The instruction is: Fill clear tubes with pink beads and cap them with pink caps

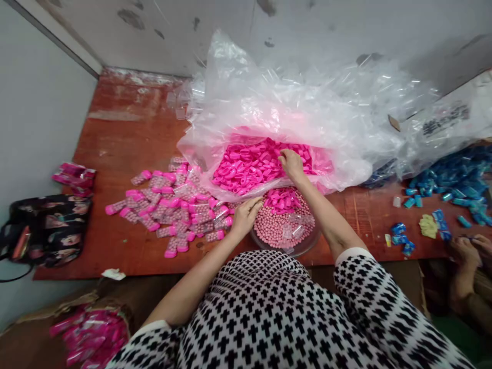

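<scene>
My left hand (246, 218) is closed, its fingertips pinched together at the lower edge of a clear plastic bag (342, 143), beside the bowl's rim. Inside the open bag lies a heap of pink plastic caps (246, 166). My right hand (291, 164) reaches over this heap with fingers curled down; what they hold, if anything, is hidden. Below the bag, a round bowl (311, 243) is filled with pink beads (269, 225). A small pile of pink caps (283, 200) and several clear plastic containers (295, 228) rest on the beads.
Left of the bowl spread many bead-filled small bottles (177, 210) with pink caps. A patterned bag (57, 228) lies at the table's left end. Blue pieces (453, 179) cover the right side, near another person's hands (467, 251). An open carton (34, 338) with pink packets stands below.
</scene>
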Demonstrator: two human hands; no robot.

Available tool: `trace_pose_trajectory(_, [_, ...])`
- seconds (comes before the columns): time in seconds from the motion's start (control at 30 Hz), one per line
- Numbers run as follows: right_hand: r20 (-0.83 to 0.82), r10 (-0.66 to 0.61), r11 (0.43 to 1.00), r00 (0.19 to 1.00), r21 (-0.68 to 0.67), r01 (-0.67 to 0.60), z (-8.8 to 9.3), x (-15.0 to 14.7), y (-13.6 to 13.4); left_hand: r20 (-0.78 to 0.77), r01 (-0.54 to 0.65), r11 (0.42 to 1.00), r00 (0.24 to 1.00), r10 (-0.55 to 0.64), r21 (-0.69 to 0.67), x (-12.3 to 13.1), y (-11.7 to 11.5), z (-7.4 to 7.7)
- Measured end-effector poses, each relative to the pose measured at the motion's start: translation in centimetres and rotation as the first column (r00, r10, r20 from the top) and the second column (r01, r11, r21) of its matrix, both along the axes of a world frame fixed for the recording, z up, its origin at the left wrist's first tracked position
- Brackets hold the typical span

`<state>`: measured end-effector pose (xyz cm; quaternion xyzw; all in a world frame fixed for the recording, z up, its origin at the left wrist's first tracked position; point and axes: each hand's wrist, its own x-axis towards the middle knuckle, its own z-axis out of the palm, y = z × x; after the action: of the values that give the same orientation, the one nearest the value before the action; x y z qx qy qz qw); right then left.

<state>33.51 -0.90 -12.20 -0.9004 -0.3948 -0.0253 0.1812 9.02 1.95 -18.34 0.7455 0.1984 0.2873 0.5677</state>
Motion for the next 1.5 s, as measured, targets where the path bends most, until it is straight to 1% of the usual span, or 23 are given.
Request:
trace_pose_trajectory(0.1, [-0.008,0.091,0.995,0.996,-0.044,-0.092,0.0,-0.3,1.4,-0.033,-0.034,0.999,0.999,0.033,-0.039,-0.4,1.1,-0.4])
trace_pose_trajectory(0.17, [-0.038,0.181,0.983,0.983,-0.001,-0.181,0.3,-1.2,1.1,-0.051,-0.067,0.995,0.997,0.063,-0.077,-0.7,1.7,-0.7])
trace_pose_trajectory(0.27, [-0.095,0.246,0.963,0.965,0.138,-0.232,1.1,-2.8,-1.6,-0.062,-0.084,0.991,0.995,0.078,-0.105,-1.0,1.9,-1.0])
trace_pose_trajectory(0.3, [-0.139,0.253,0.962,0.957,0.144,-0.233,1.3,-3.2,-3.0,-0.064,-0.074,0.992,0.996,0.068,-0.104,-1.0,1.8,-1.1])
trace_pose_trajectory(0.33, [-0.191,0.257,0.964,0.947,0.116,-0.238,1.3,-3.6,-4.5,-0.067,-0.059,0.993,0.996,0.053,-0.100,-0.9,1.6,-1.1])
trace_pose_trajectory(0.4, [-0.270,0.234,0.969,0.934,-0.014,-0.247,1.1,-4.1,-7.8,-0.066,-0.027,0.996,0.998,0.021,-0.083,-0.7,1.1,-1.1])
trace_pose_trajectory(0.5, [-0.260,0.125,0.954,0.958,-0.235,-0.188,0.0,-4.7,-12.3,-0.062,0.013,0.999,0.998,-0.015,-0.034,-0.4,0.1,-1.1])
trace_pose_trajectory(0.57, [-0.242,0.059,0.913,0.969,-0.378,-0.150,-0.9,-5.6,-14.6,-0.080,0.054,0.999,0.995,-0.054,-0.005,-0.2,-0.7,-1.0])
trace_pose_trajectory(0.63, [-0.208,0.034,0.846,0.978,-0.515,-0.138,-1.6,-6.9,-16.2,-0.111,0.118,0.993,0.987,-0.117,0.004,-0.3,-1.6,-1.0])
trace_pose_trajectory(0.7, [-0.132,0.061,0.793,0.989,-0.596,-0.128,-2.2,-8.4,-17.1,-0.135,0.187,0.982,0.973,-0.186,-0.002,-0.4,-2.6,-1.1])
trace_pose_trajectory(0.73, [-0.094,0.088,0.780,0.992,-0.613,-0.128,-2.5,-9.0,-17.4,-0.142,0.212,0.977,0.967,-0.211,-0.008,-0.4,-3.0,-1.2])
trace_pose_trajectory(0.8, [-0.044,0.135,0.776,0.990,-0.616,-0.133,-3.1,-9.8,-17.7,-0.151,0.236,0.972,0.960,-0.236,-0.016,-0.4,-3.9,-1.3])
trace_pose_trajectory(0.87, [-0.050,0.138,0.802,0.989,-0.581,-0.141,-3.7,-9.8,-18.1,-0.168,0.245,0.969,0.955,-0.244,-0.015,-0.3,-4.6,-1.4])
trace_pose_trajectory(0.9, [-0.084,0.129,0.830,0.988,-0.536,-0.154,-3.9,-9.7,-18.3,-0.179,0.250,0.968,0.952,-0.248,-0.015,-0.1,-4.9,-1.4])
trace_pose_trajectory(0.97, [-0.202,0.124,0.905,0.971,-0.377,-0.195,-4.1,-9.4,-18.8,-0.194,0.267,0.963,0.944,-0.266,-0.022,0.2,-5.6,-1.5])
trace_pose_trajectory(1.03, [-0.326,0.145,0.966,0.934,-0.156,-0.205,-4.1,-9.3,-19.2,-0.179,0.298,0.953,0.936,-0.303,-0.053,0.5,-6.3,-1.4])
trace_pose_trajectory(1.07, [-0.375,0.156,0.981,0.914,-0.046,-0.187,-4.0,-9.5,-19.4,-0.156,0.316,0.946,0.933,-0.324,-0.077,0.6,-6.7,-1.3])
trace_pose_trajectory(1.13, [-0.465,0.176,0.983,0.868,0.134,-0.127,-3.7,-10.3,-19.4,-0.092,0.340,0.931,0.931,-0.353,-0.131,0.7,-7.4,-1.2])
trace_pose_trajectory(1.2, [-0.560,0.205,0.966,0.803,0.247,-0.075,-3.5,-11.3,-19.1,-0.030,0.337,0.925,0.937,-0.347,-0.175,0.7,-7.8,-1.1])
trace_pose_trajectory(1.3, [-0.655,0.245,0.946,0.715,0.322,-0.029,-3.5,-12.6,-18.3,-0.002,0.306,0.927,0.949,-0.314,-0.218,0.5,-8.0,-1.0])
trace_pose_trajectory(1.37, [-0.667,0.256,0.940,0.700,0.341,-0.018,-3.6,-13.0,-17.7,-0.012,0.296,0.921,0.951,-0.309,-0.253,0.3,-7.7,-0.9])
trace_pose_trajectory(1.43, [-0.625,0.259,0.941,0.736,0.335,-0.047,-3.4,-13.1,-17.2,-0.028,0.287,0.925,0.953,-0.303,-0.250,0.0,-7.4,-0.7])
trace_pose_trajectory(1.5, [-0.519,0.284,0.950,0.806,0.267,-0.163,-2.9,-13.0,-16.8,-0.054,0.264,0.952,0.960,-0.275,-0.156,-0.2,-6.9,-0.5])
